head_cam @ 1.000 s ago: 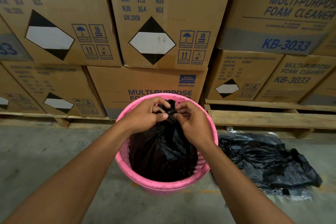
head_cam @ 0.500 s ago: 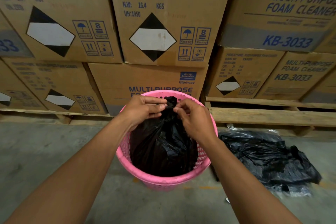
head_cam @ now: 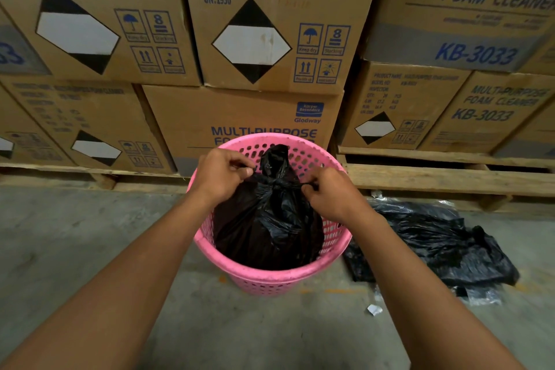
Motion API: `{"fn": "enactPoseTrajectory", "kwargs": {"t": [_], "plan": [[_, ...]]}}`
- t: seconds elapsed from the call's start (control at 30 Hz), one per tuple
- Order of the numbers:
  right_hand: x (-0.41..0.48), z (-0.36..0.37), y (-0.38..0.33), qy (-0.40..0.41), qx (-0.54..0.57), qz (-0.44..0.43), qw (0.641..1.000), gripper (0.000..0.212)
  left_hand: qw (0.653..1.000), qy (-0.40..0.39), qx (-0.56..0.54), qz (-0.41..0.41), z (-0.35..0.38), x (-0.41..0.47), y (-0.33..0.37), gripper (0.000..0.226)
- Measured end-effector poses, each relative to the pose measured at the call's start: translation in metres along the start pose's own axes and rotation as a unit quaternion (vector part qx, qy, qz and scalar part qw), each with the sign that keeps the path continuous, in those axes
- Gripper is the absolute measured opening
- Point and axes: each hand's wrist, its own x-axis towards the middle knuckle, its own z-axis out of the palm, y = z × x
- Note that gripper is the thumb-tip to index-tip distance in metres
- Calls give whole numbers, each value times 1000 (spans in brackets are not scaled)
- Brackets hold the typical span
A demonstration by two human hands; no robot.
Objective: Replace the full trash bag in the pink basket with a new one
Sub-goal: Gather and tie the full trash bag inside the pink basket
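A pink perforated basket (head_cam: pixel 270 279) stands on the concrete floor in front of me. Inside it sits a full black trash bag (head_cam: pixel 267 228), its neck gathered into a knot with a tuft sticking up. My left hand (head_cam: pixel 222 174) pinches one strand of the bag's neck on the knot's left side. My right hand (head_cam: pixel 330 192) pinches the other strand on the right. The two strands are stretched taut between the hands. A flat pile of black plastic bags (head_cam: pixel 435 243) lies on the floor just right of the basket.
Stacked cardboard boxes (head_cam: pixel 264 24) on wooden pallets (head_cam: pixel 444 180) form a wall right behind the basket. Bare concrete floor (head_cam: pixel 75 234) spreads to the left and toward me. A small scrap of paper (head_cam: pixel 374 309) lies on the floor near the basket's right.
My hands have moved apart sideways from the bag's top, drawing the two strands tight into a knot. The tuft of the neck now stands free above it.
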Motion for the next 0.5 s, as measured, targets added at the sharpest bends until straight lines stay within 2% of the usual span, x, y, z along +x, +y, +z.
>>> {"fn": "enactPoseTrajectory", "kwargs": {"t": [0.13, 0.23, 0.37, 0.5], "plan": [[4, 3, -11, 70, 185, 7, 980, 9, 992, 2, -125, -1, -9, -3, 20, 20], [7, 10, -28, 79, 237, -33, 968, 3, 974, -32, -225, -20, -6, -5, 36, 19], [10, 17, -41, 27, 290, -68, 954, 7, 972, -65, -227, -16, 0, -4, 42, 15], [12, 17, -42, 45, 305, -46, 950, 13, 968, -67, -240, -40, 0, -2, 42, 22]]}}
